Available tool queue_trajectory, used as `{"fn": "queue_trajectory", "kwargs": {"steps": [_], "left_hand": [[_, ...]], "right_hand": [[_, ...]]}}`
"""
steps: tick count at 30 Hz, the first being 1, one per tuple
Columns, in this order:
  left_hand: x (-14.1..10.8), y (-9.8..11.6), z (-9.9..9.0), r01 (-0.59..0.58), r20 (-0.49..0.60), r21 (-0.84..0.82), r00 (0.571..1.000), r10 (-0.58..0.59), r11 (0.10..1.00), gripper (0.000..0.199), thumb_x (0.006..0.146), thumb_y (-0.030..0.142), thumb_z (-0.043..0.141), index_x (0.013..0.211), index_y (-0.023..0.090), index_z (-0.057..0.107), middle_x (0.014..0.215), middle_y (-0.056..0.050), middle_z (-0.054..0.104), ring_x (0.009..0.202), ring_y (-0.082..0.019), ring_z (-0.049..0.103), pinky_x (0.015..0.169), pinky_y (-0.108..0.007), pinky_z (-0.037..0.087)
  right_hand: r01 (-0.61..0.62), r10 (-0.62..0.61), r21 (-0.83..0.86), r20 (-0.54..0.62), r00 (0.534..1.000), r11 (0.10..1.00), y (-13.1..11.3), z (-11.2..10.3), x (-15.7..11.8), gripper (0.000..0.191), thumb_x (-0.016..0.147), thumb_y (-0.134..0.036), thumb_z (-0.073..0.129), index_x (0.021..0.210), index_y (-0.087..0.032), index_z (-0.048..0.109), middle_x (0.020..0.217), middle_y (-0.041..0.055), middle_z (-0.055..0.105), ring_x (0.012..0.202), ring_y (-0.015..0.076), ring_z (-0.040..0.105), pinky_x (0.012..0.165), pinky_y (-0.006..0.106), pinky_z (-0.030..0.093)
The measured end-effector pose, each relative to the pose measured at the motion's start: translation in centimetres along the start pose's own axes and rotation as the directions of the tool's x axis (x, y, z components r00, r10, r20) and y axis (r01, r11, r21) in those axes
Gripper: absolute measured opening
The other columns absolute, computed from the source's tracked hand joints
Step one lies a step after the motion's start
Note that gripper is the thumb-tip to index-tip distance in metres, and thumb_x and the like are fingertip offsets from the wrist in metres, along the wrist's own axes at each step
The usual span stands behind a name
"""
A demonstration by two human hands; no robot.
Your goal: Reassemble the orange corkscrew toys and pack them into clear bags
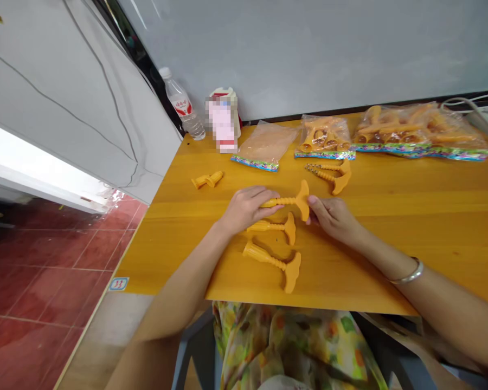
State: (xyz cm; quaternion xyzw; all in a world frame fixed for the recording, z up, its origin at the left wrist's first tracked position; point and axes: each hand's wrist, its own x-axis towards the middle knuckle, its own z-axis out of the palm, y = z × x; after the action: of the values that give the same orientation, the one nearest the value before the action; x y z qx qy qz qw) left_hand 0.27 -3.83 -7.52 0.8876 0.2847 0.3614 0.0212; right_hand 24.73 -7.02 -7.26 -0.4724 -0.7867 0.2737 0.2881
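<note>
My left hand (250, 208) is closed around the ribbed sleeve of a yellow T-handled corkscrew (288, 201), held level just above the table. At its other end, the thumb and fingers of my right hand (333, 216) pinch the wide T-shaped handle. Nearer to me lie a second sleeved corkscrew (274, 225), partly behind my left hand, and a third one (274, 262). Beyond my right hand are two corkscrews without sleeves (333, 176), their spiral tips bare and pointing left. Two loose yellow sleeves (207, 180) rest at the left.
Along the back of the wooden table (390, 216) lie a flat clear bag (266, 142), a bag of yellow parts (324, 135) and more filled bags (394, 130). A water bottle (183, 105) and a blurred-out pack (223, 122) stand at the back left, against a grey panel.
</note>
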Motion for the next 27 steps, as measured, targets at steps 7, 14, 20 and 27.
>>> {"fn": "queue_trajectory", "kwargs": {"steps": [7,14,20,27], "left_hand": [[-0.3,-1.6,-0.9,0.218,-0.125,0.005,0.968,-0.215,0.976,0.02,0.094,0.036,0.062,0.098,0.018,0.067,0.09,-0.004,0.074,0.079,-0.015,0.068,0.073,-0.025,0.049],[-0.2,-1.8,-0.7,0.411,0.006,0.138,0.909,-0.416,0.901,0.025,0.092,0.042,0.061,0.099,0.02,0.07,0.093,-0.006,0.066,0.089,-0.021,0.062,0.081,-0.032,0.048],[-0.9,-3.4,-0.2,0.553,0.166,0.165,0.801,-0.575,0.817,0.024,0.086,0.043,0.067,0.093,0.02,0.073,0.09,-0.006,0.064,0.084,-0.022,0.06,0.08,-0.034,0.047],[-0.6,-2.9,-0.9,0.562,0.526,-0.133,0.738,-0.423,0.816,0.031,0.081,0.049,0.071,0.087,0.019,0.072,0.075,0.0,0.066,0.067,-0.013,0.056,0.061,-0.024,0.041]], "right_hand": [[0.147,-0.145,-0.074,0.027,0.989,0.986,0.8,0.8,0.0,0.045,0.101,-0.053,0.038,0.097,-0.024,0.072,0.089,0.0072,0.069,0.081,0.0205,0.066,0.076,0.035,0.052],[0.375,-0.286,-0.332,0.286,0.914,0.866,-0.3,1.7,-0.7,0.036,0.103,-0.043,0.042,0.121,-0.027,0.068,0.109,0.0086,0.068,0.1,0.0219,0.065,0.089,0.036,0.052],[0.252,-0.277,-0.628,0.06,0.959,0.736,3.6,-3.8,1.0,0.034,0.1,-0.025,0.042,0.12,-0.02,0.069,0.111,0.0123,0.068,0.104,0.0286,0.06,0.088,0.043,0.05],[0.083,-0.134,-0.719,-0.015,0.991,0.69,6.5,-5.8,1.4,0.035,0.09,-0.016,0.053,0.12,-0.019,0.07,0.131,0.0181,0.061,0.121,0.0355,0.049,0.094,0.049,0.043]]}}
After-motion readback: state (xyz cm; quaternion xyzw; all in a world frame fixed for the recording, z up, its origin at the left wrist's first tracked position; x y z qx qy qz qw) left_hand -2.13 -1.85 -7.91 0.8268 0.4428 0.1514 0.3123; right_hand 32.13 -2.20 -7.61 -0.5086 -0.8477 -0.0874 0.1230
